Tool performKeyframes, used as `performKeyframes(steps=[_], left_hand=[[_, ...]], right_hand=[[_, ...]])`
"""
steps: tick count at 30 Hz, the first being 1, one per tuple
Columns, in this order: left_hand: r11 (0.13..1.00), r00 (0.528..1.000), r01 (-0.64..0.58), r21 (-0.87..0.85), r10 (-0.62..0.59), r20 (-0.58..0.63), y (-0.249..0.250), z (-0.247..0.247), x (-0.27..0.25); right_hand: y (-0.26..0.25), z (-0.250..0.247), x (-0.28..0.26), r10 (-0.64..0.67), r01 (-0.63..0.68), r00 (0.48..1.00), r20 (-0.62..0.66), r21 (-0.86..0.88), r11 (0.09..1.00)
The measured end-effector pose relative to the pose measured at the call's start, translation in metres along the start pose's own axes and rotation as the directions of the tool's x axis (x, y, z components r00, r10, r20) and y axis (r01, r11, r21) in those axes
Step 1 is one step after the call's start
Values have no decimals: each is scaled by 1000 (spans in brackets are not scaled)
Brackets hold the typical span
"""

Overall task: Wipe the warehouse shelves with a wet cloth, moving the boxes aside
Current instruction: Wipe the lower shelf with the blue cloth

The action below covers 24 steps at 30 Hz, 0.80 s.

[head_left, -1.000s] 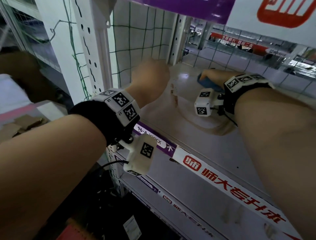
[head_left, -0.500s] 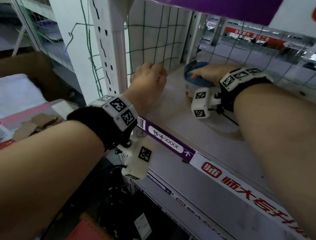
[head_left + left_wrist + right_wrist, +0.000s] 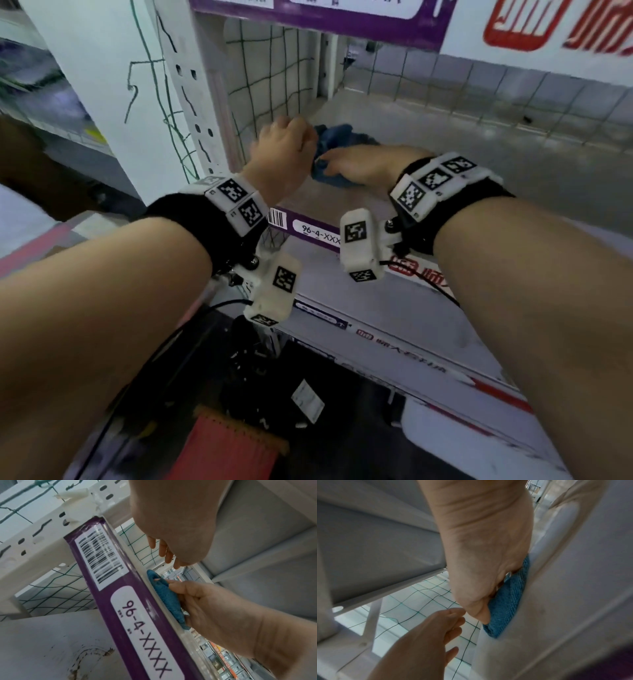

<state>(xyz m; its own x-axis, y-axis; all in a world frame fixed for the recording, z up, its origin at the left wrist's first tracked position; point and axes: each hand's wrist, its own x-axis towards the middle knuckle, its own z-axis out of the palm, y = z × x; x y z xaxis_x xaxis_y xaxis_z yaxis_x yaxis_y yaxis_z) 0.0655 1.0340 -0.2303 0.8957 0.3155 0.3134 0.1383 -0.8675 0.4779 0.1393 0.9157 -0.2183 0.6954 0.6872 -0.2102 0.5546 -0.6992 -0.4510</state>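
Note:
A bunched blue cloth lies on the grey shelf near its front left corner. My right hand grips the cloth and presses it onto the shelf. The right wrist view shows the thumb along the cloth and the fingers curled into it. My left hand hovers just left of the cloth with loosely curled fingers, holding nothing. From the left wrist view, the cloth sits right behind the purple shelf label. No box is in view on this shelf.
Green netting closes the shelf's left side and back. A white perforated upright stands at the front left. The upper shelf's purple front edge hangs low overhead. A lower shelf and dark clutter with a red item sit below.
My right hand has dragged the cloth from deeper on the shelf forward and left, right up to my left hand. My left hand has stayed over the front left corner.

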Motion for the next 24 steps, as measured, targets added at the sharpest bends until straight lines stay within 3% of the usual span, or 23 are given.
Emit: performKeyframes(steps=[6,8,11,17,21,24], left_hand=[[999,999,-25,-43,24,-38,4,-6,-11],[998,999,-41,-51,40,-34,6,-9,-15],[997,997,-69,-26,68,-30,5,-15,-18],[997,995,-82,-14,81,-54,3,-20,-17],[997,997,-79,-10,79,-14,20,-12,-16],[996,996,-85,-4,85,20,38,-2,-14]], right_hand=[[-18,12,-46,-24,27,999,27,-143,989],[-14,21,-52,-54,41,997,-58,-202,979],[-20,31,-51,16,-47,986,-168,-184,982],[-19,30,-39,111,-131,991,-76,-352,927],[-6,29,-42,130,-183,982,-137,-520,835],[16,16,-53,238,-324,946,-221,-577,750]])
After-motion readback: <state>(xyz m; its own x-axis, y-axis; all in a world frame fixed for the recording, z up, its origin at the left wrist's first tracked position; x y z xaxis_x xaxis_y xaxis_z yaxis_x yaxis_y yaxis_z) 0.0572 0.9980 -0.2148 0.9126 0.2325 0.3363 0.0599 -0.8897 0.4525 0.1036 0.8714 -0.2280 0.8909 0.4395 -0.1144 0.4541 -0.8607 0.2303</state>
